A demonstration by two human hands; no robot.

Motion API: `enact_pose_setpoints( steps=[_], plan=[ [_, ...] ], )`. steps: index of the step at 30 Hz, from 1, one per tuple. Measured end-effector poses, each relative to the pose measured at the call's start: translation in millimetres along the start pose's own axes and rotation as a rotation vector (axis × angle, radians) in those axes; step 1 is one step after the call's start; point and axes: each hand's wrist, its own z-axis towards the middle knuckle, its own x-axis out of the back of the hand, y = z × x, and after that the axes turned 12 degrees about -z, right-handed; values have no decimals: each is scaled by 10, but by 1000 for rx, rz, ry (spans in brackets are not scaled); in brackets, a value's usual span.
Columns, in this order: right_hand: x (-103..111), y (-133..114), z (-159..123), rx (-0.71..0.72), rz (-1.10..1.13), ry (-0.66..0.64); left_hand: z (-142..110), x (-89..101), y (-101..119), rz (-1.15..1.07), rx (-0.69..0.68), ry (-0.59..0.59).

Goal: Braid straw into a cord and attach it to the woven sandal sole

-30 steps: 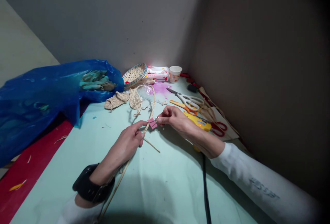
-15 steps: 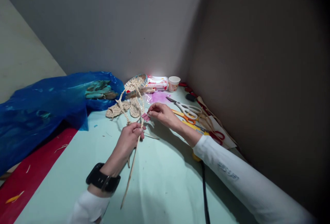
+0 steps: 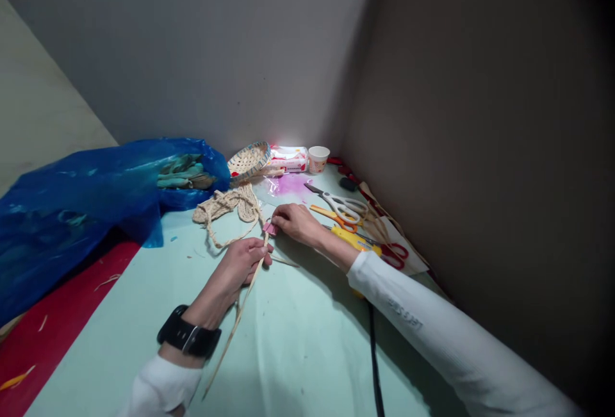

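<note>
My left hand (image 3: 243, 261) is closed round a pale straw strand (image 3: 229, 337) that trails back toward me over the mint-green table (image 3: 298, 340). A black watch sits on that wrist. My right hand (image 3: 296, 221) pinches a small pink binder clip (image 3: 269, 228) clamped on the same braided straw, just beyond the left hand's fingertips. From the clip the braided cord (image 3: 225, 242) loops left and lies on the table, leading to two small woven straw soles (image 3: 230, 202).
A blue plastic bag (image 3: 86, 199) of husks fills the left. At the back stand a woven basket (image 3: 247, 159), a wipes pack (image 3: 288, 157) and a paper cup (image 3: 318, 158). White scissors (image 3: 343, 201), orange and red scissors and a yellow glue gun (image 3: 355, 241) lie right; its black cable (image 3: 373, 359) runs toward me.
The braided cord, held up in a loop half a second ago, has dropped flat onto the table. Both hands have lowered and drawn closer together at the clip.
</note>
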Motion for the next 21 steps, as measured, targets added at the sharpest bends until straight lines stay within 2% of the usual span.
enact_pose_setpoints(
  steps=[4,8,11,13,14,16,18,21],
  plan=[
    [-76,-124,-144,-27,-132,55,-1,0,-38,58,-5,7],
    [-129,-314,-326,11,-248,66,32,19,-74,89,3,-12],
    [-5,-445,-519,22,-297,103,56,30,-85,103,13,-27],
    [193,-442,-663,43,-309,119,66,41,-88,124,18,-36],
    [319,-391,-732,58,-305,108,70,47,-90,137,20,-41],
    [586,-180,-858,-94,-300,117,79,58,-97,158,23,-53],
    [804,139,-959,-262,-337,146,88,66,-106,167,22,-65],
    [908,628,-1057,-451,-365,127,98,70,-122,159,16,-77]
  ],
)
